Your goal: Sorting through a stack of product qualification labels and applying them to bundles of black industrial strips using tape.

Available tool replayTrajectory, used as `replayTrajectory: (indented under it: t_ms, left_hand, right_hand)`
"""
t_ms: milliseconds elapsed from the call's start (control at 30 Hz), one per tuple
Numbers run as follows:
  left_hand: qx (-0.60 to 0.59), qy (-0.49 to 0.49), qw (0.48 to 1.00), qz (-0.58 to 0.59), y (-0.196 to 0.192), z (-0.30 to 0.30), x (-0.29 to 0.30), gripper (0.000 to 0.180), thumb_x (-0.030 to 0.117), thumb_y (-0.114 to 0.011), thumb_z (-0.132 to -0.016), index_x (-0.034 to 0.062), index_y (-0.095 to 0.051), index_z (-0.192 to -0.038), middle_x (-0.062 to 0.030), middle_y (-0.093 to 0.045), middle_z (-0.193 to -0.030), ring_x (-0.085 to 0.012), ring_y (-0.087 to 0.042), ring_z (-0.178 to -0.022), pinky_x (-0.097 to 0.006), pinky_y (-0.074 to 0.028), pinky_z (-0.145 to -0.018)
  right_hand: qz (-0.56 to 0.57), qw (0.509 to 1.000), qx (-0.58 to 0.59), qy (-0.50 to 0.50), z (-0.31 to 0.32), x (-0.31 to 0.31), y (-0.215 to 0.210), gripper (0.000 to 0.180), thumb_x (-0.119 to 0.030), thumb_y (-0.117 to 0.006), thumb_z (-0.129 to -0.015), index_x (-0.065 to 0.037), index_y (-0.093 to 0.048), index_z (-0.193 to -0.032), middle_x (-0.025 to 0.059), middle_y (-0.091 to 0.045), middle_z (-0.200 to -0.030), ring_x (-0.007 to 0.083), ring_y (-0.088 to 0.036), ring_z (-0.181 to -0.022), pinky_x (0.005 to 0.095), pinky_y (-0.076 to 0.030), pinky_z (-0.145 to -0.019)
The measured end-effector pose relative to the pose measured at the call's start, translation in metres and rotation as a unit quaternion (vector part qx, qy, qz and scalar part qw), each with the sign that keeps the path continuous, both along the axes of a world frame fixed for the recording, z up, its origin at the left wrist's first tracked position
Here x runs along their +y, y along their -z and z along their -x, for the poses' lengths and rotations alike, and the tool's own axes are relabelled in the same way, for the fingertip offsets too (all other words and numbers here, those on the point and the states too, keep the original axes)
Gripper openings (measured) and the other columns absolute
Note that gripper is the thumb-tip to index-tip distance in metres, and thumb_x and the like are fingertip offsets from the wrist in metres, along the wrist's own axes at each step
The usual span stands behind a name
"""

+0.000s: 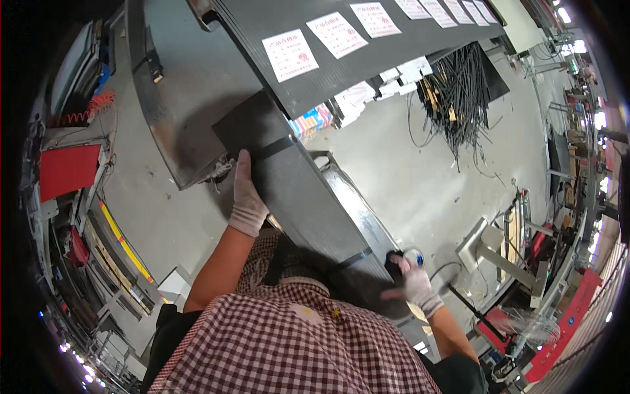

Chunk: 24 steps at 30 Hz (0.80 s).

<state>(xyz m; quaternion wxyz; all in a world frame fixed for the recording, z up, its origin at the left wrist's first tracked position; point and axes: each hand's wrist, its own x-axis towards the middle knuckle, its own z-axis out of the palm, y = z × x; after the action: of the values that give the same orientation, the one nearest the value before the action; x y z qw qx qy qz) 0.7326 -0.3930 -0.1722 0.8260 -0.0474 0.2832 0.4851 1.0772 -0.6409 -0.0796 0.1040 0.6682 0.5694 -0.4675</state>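
A long dark grey ribbed package (pixel 315 197), bound with black straps (pixel 279 146), slants across in front of my body. My left hand (pixel 246 200), in a pale glove, grips its left edge near the far end; the thumb side shows and the other fingers are hidden. At the near right end is my right hand (pixel 418 289), gloved with bare fingertips and somewhat blurred. Its thumb and fingers are spread apart beside the package's end. Next to those fingers sits a small black device with a round, blue-marked part (pixel 413 257).
Beyond the package, a dark ribbed board (pixel 367 62) carries several white printed cards (pixel 291 55). A bundle of black straps (pixel 456 98) hangs at its right. A curved metal panel (pixel 190 105) stands at the far left. A wire-cage fan (pixel 535 326) is at lower right.
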Motion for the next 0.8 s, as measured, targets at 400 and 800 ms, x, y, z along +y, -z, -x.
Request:
replayTrajectory:
  t_ms: [400,800]
  left_hand:
    - [0.117,-0.113,0.972,-0.171,-0.042,0.085,0.097,0.067,0.060,-0.053,-0.093,0.0085,-0.049,-0.136,-0.0095,-0.058,-0.129,-0.0236,-0.058,-0.116,-0.040,-0.049,-0.099]
    - [0.452,-0.010,0.845,-0.286,-0.045,0.178,0.131,0.062,0.034,-0.049,-0.101,-0.0031,-0.032,-0.148,-0.0127,-0.034,-0.154,-0.0196,-0.030,-0.143,-0.029,-0.022,-0.116]
  right_hand:
    - [-0.094,0.991,-0.066,0.065,0.102,-0.040,-0.066,0.091,-0.049,-0.088,-0.052,-0.002,-0.055,-0.122,0.0197,-0.063,-0.104,0.0375,-0.061,-0.099,0.0434,-0.050,-0.087]
    - [-0.372,0.925,0.008,0.081,0.383,0.416,-0.076,0.068,-0.049,-0.074,-0.072,0.007,-0.059,-0.107,0.0257,-0.067,-0.096,0.0420,-0.065,-0.094,0.0462,-0.051,-0.086]
